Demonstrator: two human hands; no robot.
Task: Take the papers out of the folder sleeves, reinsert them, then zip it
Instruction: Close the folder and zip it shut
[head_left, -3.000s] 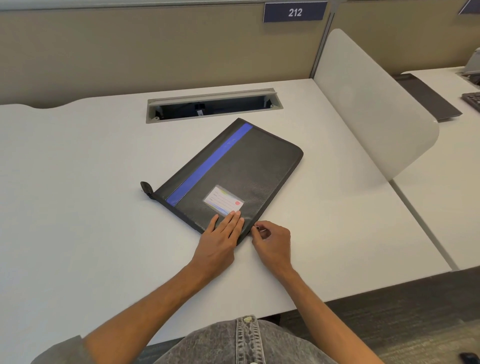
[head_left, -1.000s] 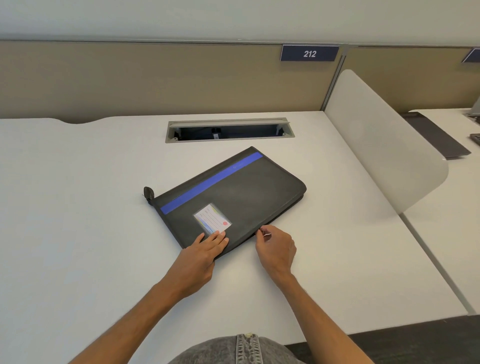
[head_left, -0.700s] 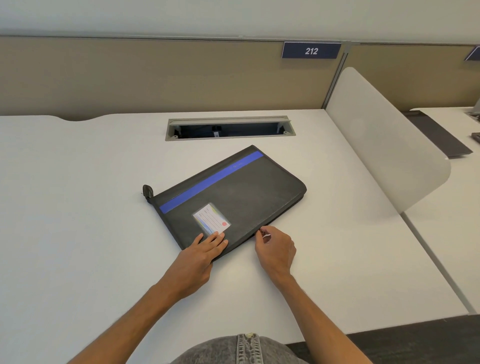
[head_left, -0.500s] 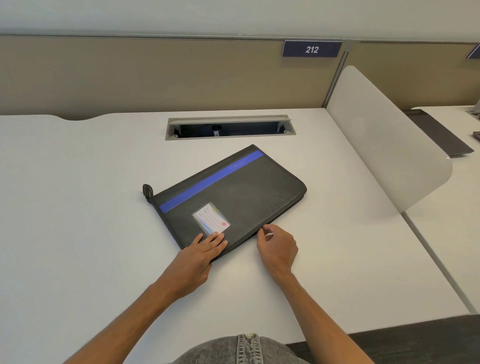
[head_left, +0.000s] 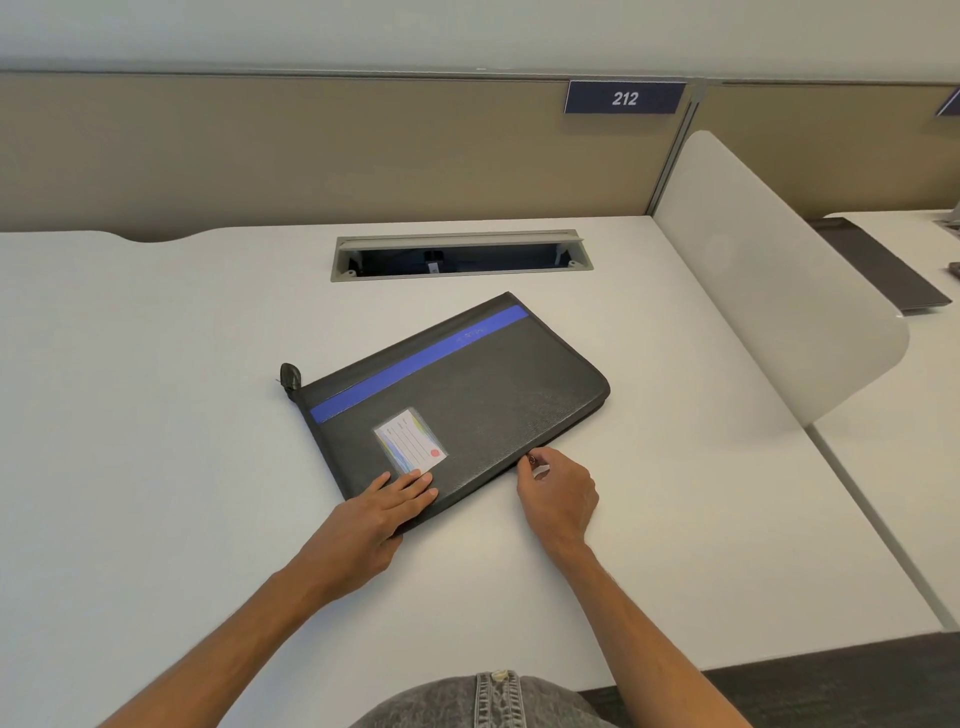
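Folder (head_left: 457, 400) lies closed, flat on desk (head_left: 156, 415), just in front of the cable slot (head_left: 460, 255), skewed. Left hand (head_left: 382, 506) presses its near corner, fingers straight and together, likely anchoring it against the pull. Right hand (head_left: 558, 493) pinches the zip pull (head_left: 532, 459) on the near edge, thumb and forefinger clamped on it, ready to run the zip.
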